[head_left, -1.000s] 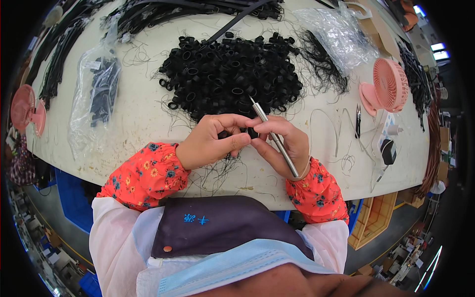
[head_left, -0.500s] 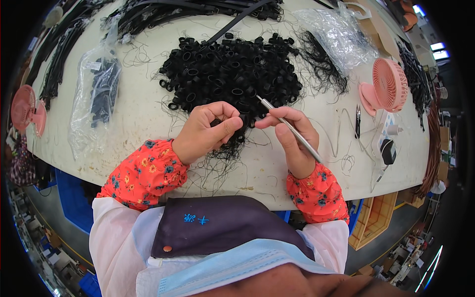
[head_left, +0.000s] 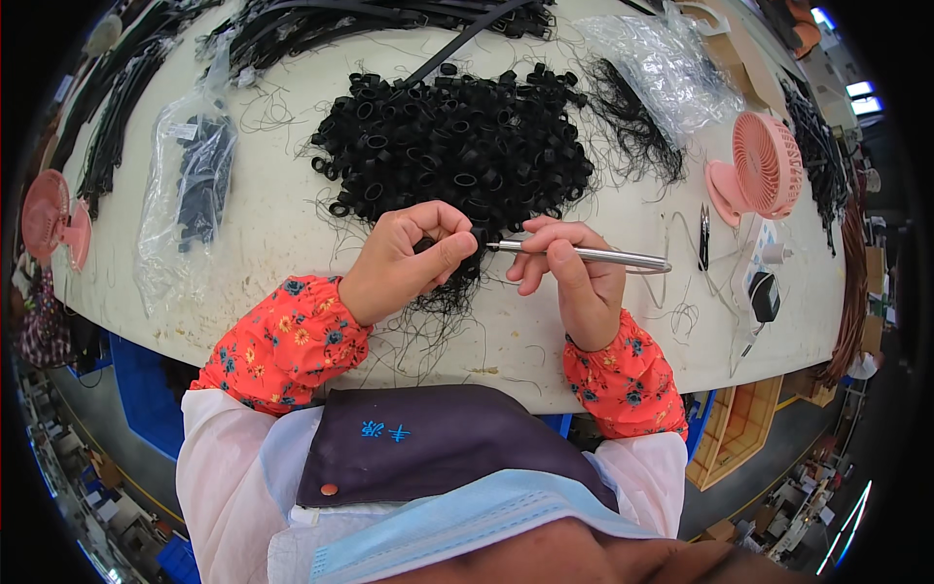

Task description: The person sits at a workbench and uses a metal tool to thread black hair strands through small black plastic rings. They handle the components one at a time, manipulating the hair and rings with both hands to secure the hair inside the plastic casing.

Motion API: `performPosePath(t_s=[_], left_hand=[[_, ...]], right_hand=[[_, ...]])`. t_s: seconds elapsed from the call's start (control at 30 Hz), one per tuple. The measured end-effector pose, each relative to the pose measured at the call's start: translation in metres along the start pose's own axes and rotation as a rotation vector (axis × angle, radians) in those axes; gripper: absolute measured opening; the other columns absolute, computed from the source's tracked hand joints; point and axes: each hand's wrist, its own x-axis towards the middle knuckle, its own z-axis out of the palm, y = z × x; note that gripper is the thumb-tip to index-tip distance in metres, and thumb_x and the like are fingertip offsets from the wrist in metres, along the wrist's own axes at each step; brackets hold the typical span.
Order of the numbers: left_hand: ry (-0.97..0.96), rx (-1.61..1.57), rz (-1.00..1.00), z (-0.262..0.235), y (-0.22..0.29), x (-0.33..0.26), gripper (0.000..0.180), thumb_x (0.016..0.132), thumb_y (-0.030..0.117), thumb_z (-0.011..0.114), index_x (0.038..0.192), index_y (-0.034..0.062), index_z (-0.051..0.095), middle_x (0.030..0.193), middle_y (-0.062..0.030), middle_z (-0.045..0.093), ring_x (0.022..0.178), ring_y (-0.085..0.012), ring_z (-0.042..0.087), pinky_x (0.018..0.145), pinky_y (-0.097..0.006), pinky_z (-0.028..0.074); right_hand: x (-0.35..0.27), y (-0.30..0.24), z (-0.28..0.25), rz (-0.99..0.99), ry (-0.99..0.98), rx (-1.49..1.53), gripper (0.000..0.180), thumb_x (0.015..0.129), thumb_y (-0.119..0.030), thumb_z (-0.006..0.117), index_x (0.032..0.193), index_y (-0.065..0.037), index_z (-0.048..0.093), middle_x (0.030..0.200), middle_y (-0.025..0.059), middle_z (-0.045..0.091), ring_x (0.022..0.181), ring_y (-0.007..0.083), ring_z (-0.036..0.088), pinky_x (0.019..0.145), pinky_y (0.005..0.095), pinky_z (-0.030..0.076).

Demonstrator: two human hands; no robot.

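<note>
Steel tweezers (head_left: 584,255) pinched in right hand (head_left: 574,277); left hand (head_left: 409,261) grips black ring (head_left: 477,235).

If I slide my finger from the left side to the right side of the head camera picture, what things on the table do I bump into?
Pink fan at the left edge → clear plastic bag of black parts → left hand → right hand holding a metal tool → small black snips → pink fan on the right.

Red floral sleeve covers (head_left: 282,341) over white sleeves; dark apron; blue mask.
</note>
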Motion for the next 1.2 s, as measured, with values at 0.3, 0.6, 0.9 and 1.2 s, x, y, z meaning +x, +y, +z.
performPosePath(t_s=[0.3, 0.6, 0.9, 1.2], left_hand=[[-0.014, -0.016, -0.019, -0.002, 0.001, -0.001, 0.013, 0.093, 0.016, 0.061, 0.096, 0.0038, 0.059, 0.068, 0.0013, 0.057, 0.050, 0.0003, 0.042, 0.042, -0.017, 0.031], [0.034, -0.242, 0.075, -0.019, 0.007, 0.003, 0.009, 0.092, 0.009, 0.054, 0.089, 0.0079, 0.046, 0.108, -0.0166, 0.062, 0.039, 0.0001, 0.036, 0.037, -0.016, 0.027], [0.054, 0.354, 0.208, -0.017, 0.010, 0.005, 0.010, 0.088, 0.011, 0.063, 0.097, 0.0067, 0.061, 0.074, -0.0018, 0.059, 0.047, -0.0064, 0.043, 0.046, -0.021, 0.034], [0.027, 1.004, 0.508, -0.013, -0.013, 0.005, 0.017, 0.081, 0.011, 0.070, 0.097, 0.0072, 0.068, 0.074, -0.0084, 0.065, 0.062, -0.0210, 0.063, 0.057, -0.028, 0.048]], right_hand=[[0.000, 0.001, 0.000, -0.014, 0.029, 0.027, 0.025, 0.101, -0.019, 0.046, 0.105, 0.003, 0.058, 0.072, 0.0081, 0.062, 0.071, 0.0159, 0.062, 0.074, 0.0309, 0.049], [0.001, -0.001, -0.006, -0.028, 0.153, 0.075, 0.029, 0.102, -0.023, 0.043, 0.101, 0.002, 0.058, 0.068, 0.0076, 0.061, 0.069, 0.0168, 0.061, 0.070, 0.0309, 0.049], [0.001, -0.001, -0.004, -0.021, 0.154, 0.090, 0.029, 0.102, -0.023, 0.043, 0.101, 0.002, 0.058, 0.068, 0.0076, 0.061, 0.069, 0.0166, 0.061, 0.070, 0.0305, 0.049], [0.000, 0.000, -0.003, -0.038, 0.119, 0.078, 0.023, 0.100, -0.018, 0.047, 0.105, 0.002, 0.057, 0.073, 0.0073, 0.061, 0.072, 0.0151, 0.061, 0.071, 0.0302, 0.050]])
